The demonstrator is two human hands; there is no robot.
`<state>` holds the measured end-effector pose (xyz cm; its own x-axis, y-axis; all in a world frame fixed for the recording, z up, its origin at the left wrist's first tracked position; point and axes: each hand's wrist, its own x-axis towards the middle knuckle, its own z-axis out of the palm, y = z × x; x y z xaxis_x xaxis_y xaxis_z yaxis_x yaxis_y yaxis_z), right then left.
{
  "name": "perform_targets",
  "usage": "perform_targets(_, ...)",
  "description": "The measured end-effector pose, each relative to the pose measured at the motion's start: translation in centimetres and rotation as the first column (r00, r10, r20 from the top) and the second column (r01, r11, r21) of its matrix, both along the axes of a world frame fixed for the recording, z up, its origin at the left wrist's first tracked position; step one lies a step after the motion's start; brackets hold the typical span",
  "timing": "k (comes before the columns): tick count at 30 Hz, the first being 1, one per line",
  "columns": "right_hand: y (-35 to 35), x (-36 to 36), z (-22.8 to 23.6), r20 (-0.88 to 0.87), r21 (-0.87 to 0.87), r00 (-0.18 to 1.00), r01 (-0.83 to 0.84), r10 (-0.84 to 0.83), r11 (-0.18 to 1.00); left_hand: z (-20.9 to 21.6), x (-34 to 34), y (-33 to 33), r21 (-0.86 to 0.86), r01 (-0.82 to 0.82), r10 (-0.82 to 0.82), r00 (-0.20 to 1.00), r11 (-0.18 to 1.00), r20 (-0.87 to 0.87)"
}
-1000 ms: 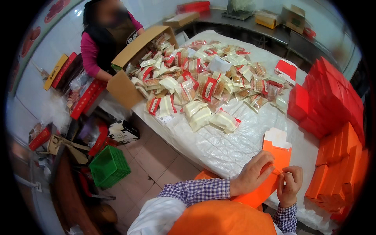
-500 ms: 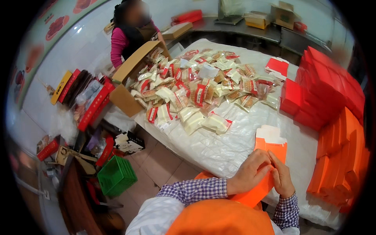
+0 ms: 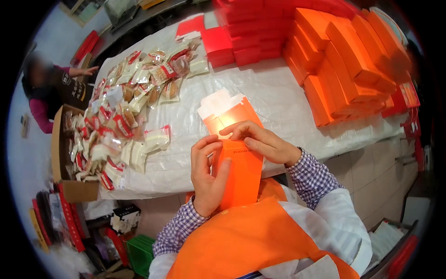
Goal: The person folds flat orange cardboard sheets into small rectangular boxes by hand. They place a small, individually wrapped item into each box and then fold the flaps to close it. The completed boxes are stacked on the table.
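An orange paper carton (image 3: pixel 241 174) is upright between my hands, close to my orange apron. Its orange panel with white end flaps (image 3: pixel 218 104) stretches away over the table, bright with glare. My left hand (image 3: pixel 206 169) grips the carton's left side, its thumb on the front face. Across the top fold lies my right hand (image 3: pixel 265 142), fingers bent over the edge and thumb against the front. The carton's inside is hidden from me.
Wrapped pastries (image 3: pixel 125 116) pile up on the plastic-covered table (image 3: pixel 186 172), left, beside an open cardboard box (image 3: pixel 58 149). Orange cartons (image 3: pixel 344 69) and red cartons (image 3: pixel 255 32) are stacked at the back right. Another person (image 3: pixel 51 88) stands far left. A green crate (image 3: pixel 140 253) sits below.
My view has swung to the right, so the pastries and the person appear further left. My hands have moved apart on the carton, the left now at its side, the right on the fold.
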<state>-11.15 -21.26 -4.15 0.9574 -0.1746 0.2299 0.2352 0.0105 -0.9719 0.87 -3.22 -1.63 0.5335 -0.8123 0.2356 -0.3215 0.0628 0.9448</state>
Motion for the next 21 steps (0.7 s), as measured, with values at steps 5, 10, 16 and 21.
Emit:
perform_targets(5,0.2,-0.1,0.6,0.015,-0.017,1.0,-0.015,0.015,1.0,-0.2,0.2,0.7,0.006,0.011,-0.011,1.0,1.0,0.01)
perform_targets(10,0.0,-0.1,0.4,0.076,-0.13,0.997,0.012,-0.002,0.991,-0.8,0.4,0.5,-0.083,0.039,-0.047,0.995,0.996,-0.093)
perform_targets(16,-0.5,-0.3,0.1,0.053,-0.207,0.999,-0.001,0.013,0.978,-0.9,0.4,0.6,-0.097,0.046,-0.043,0.999,0.994,0.032)
perform_targets(21,-0.3,-0.1,-0.1,0.034,-0.232,0.999,-0.006,0.015,0.973,-1.3,0.4,0.9,-0.121,0.028,-0.028,1.0,0.992,0.009)
